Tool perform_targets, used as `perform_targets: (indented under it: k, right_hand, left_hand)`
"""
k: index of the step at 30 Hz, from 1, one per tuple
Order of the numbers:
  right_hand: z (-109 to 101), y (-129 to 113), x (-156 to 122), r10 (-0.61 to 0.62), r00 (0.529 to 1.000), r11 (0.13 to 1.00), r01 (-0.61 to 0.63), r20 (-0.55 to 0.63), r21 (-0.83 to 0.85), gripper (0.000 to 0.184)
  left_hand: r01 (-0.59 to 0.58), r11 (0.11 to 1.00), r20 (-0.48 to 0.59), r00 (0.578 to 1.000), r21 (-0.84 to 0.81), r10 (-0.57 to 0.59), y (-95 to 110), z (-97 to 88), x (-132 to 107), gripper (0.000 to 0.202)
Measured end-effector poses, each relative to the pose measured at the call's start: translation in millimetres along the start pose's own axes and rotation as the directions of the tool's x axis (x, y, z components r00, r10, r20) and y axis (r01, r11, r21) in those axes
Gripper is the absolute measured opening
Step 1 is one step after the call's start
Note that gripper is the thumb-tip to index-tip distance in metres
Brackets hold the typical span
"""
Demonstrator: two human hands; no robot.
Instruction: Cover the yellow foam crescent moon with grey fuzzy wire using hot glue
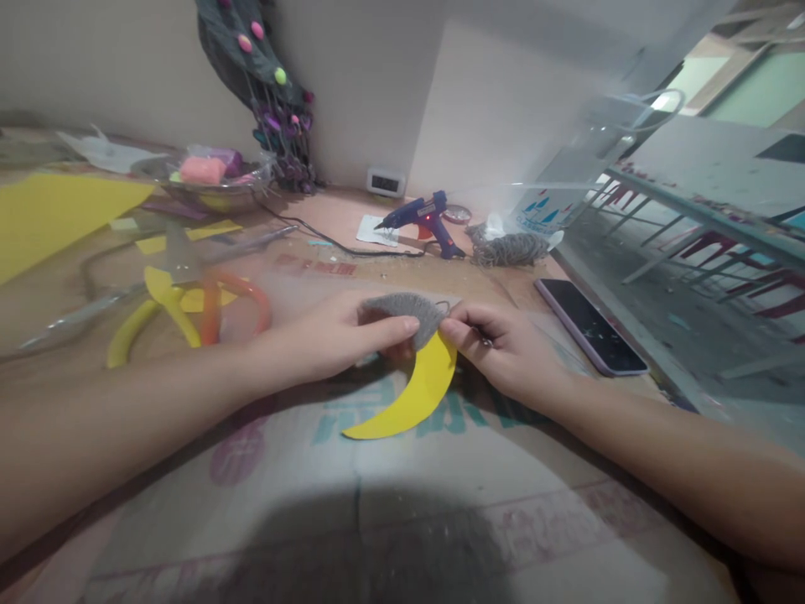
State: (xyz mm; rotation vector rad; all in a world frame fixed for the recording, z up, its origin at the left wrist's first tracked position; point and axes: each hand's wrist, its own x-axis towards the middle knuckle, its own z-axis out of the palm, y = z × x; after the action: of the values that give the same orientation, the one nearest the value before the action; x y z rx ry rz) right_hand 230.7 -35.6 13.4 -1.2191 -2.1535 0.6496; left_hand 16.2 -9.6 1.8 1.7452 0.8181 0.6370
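A yellow crescent-shaped cutout (412, 398) lies on the table, its upper end wrapped in grey yarn (406, 312). My left hand (333, 340) pinches the yarn-covered tip, thumb under and fingers closed over it. My right hand (503, 348) is closed just to the right of the tip, pinching a thin grey strand of yarn against the crescent's edge.
A blue glue gun (424, 220) with a black cord lies behind, next to a loose bundle of grey yarn (506, 248). A phone (589, 325) rests at right near the table edge. Yellow and orange scissors (189, 306), yellow paper (50, 220) and a bowl of pompoms (210, 178) are at left.
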Motion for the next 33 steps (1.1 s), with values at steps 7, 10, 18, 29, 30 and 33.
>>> perform_targets:
  k: [7,10,18,29,30,33]
  right_hand:
    - [-0.8,-0.9,-0.3,-0.036,0.999,0.999,0.036,-0.018,-0.012,0.025]
    - [-1.1,0.2,-2.2,-0.071,0.990,0.996,0.064,-0.118,-0.066,0.024]
    - [1.2,0.0,-4.4,-0.136,0.978,0.984,0.115,-0.157,-0.136,0.025]
    - [-0.8,6.7,-0.7,-0.055,0.963,0.994,0.027,-0.263,-0.109,0.030]
    - [-1.1,6.9,-0.6,-0.050,0.961,0.994,0.022,-0.271,-0.105,0.032]
    - [-2.2,6.6,-0.8,-0.068,0.957,0.994,0.041,-0.282,-0.103,0.034]
  left_hand:
    - [0.037,0.999,0.011,0.999,0.036,-0.037,-1.9,-1.1,0.6,0.033]
    - [0.008,0.992,0.041,0.999,0.122,-0.013,1.3,0.1,0.8,0.032]
    - [-0.153,0.902,0.064,0.988,0.404,0.139,5.4,5.4,-0.8,0.034]
    - [-0.087,0.967,0.053,0.996,0.239,0.076,-0.6,1.9,0.8,0.027]
    - [-0.077,0.976,0.031,0.997,0.206,0.072,-1.4,1.7,1.6,0.027]
    - [-0.035,0.998,-0.037,0.999,0.046,0.036,-3.7,1.1,4.8,0.025]
